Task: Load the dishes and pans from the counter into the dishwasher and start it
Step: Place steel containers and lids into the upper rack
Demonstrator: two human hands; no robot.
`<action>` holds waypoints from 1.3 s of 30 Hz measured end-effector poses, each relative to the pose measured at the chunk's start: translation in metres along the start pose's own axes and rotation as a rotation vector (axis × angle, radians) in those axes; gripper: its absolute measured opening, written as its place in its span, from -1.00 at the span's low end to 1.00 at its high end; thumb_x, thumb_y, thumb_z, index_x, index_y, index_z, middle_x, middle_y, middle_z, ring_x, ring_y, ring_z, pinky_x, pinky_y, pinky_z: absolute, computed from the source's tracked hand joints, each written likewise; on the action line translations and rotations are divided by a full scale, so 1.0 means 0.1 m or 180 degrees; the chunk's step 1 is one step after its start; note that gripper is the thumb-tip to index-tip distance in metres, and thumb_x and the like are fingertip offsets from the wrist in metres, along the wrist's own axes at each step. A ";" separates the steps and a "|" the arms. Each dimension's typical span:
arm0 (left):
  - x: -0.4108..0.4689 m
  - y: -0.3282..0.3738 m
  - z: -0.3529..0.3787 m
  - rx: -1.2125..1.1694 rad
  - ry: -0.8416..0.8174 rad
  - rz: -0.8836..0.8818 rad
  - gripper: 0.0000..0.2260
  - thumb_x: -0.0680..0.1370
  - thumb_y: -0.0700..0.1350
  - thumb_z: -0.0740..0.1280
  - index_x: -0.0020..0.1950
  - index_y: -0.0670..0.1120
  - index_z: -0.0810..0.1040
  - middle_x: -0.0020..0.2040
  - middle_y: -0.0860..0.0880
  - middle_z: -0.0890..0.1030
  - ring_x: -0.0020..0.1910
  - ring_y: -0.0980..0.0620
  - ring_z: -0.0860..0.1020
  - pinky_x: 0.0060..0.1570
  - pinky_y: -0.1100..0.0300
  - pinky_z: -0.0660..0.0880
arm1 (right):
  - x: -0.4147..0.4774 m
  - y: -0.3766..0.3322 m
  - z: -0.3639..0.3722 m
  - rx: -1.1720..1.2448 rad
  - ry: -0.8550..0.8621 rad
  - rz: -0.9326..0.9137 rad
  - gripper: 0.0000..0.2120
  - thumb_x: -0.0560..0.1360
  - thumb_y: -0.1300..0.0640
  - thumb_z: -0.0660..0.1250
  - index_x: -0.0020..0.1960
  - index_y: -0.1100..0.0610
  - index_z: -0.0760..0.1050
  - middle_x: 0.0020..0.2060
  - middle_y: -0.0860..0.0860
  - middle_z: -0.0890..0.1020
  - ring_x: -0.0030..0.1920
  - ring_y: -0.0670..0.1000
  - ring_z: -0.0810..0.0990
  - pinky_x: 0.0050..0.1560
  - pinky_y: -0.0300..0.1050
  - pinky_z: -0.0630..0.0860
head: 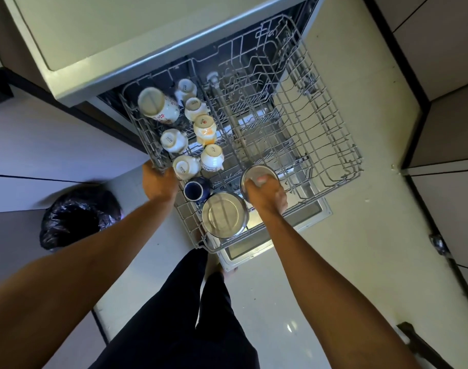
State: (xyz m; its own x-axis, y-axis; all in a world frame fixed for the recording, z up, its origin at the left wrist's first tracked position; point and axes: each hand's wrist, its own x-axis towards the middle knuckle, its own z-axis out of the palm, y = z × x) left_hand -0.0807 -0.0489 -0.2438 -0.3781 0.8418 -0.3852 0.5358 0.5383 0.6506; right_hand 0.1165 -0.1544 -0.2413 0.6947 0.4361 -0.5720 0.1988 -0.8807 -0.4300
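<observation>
Door (316, 207): it lies open, low under the rack (342, 155), and the person stands at its near edge. A step forward without looking could hit it.
Large steel bowl (224, 215): it sits in the near corner of the rack, and I think its hollow side faces up. In this position it would collect dirty water.
Right hand (266, 195): the fingers are curled over the rim of the small steel bowl (256, 175) and hold it on edge among the wires, just beyond the large steel bowl. The steel is smooth, so if the hand lets go before a wire supports the bowl, it may fall flat or knock against its neighbour.
Left hand (158, 182): it is closed round the left rim of the rack and grips it. A push or pull now, with the bowl not yet seated, would shake everything in the rack.
Dark blue cup (194, 190): it lies tilted between the two hands, just beside the large bowl. A wrist could easily push it over.
White cups (198, 131): they stand upside down in two close rows on the left half. A jolt could make them chip each other.
Tall mug (158, 105): it leans at the far left corner and looks the least stable.
Progress: loading is not finished and the start comes later, in my judgement.
</observation>
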 end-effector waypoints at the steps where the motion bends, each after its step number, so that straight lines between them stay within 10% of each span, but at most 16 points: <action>1: 0.00 -0.01 -0.04 0.0008 -0.0028 0.0008 -0.72 0.54 -0.10 0.33 0.23 -0.12 0.47 -0.01 0.02 0.52 -0.03 0.03 0.46 -0.13 0.26 0.29 | -0.04 -0.04 -0.03 0.0044 -0.0015 -0.0006 -0.75 0.45 -0.16 0.37 0.02 -0.04 0.58 0.05 0.03 0.65 0.10 0.14 0.57 0.07 -0.05 0.42; 5: 0.07 -0.02 -0.32 0.0111 -0.0082 0.0299 -0.85 0.50 -0.15 0.29 0.01 -0.12 0.59 -0.11 -0.09 0.61 -0.19 -0.05 0.57 -0.27 0.25 0.36 | -0.23 -0.24 -0.11 -0.0044 -0.0151 -0.0368 -0.79 0.46 -0.17 0.36 -0.19 -0.04 0.53 -0.14 -0.05 0.62 -0.06 0.08 0.56 0.10 -0.04 0.48; 26: 1.46 -0.15 -3.85 -0.0448 0.1473 0.1317 -0.89 0.53 -0.23 0.35 0.01 -0.17 0.64 -0.10 -0.07 0.57 -0.14 0.04 0.51 -0.14 0.40 0.33 | -2.40 -3.44 1.12 -0.0470 -0.0468 -0.3535 -0.82 0.49 -0.09 0.37 0.00 -0.03 0.62 -0.07 -0.08 0.69 0.02 0.08 0.63 -0.08 -0.09 0.49; 39: 2.79 -0.05 -4.34 0.0713 0.1025 0.2228 -0.83 0.49 -0.11 0.38 0.06 -0.07 0.61 -0.01 -0.01 0.55 0.02 -0.02 0.47 0.03 0.18 0.39 | -2.63 -5.42 2.26 -0.0305 -0.0109 -0.3437 -0.80 0.50 -0.12 0.35 0.08 -0.08 0.57 -0.07 -0.12 0.60 -0.03 -0.01 0.59 -0.05 -0.03 0.55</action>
State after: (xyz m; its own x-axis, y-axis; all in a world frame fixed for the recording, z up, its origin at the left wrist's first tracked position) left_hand -0.5166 0.1657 -0.0702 -0.0793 0.9526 0.2937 0.8550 -0.0865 0.5114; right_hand -0.3303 0.2502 -0.0149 0.1010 0.9933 0.0560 0.7479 -0.0387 -0.6627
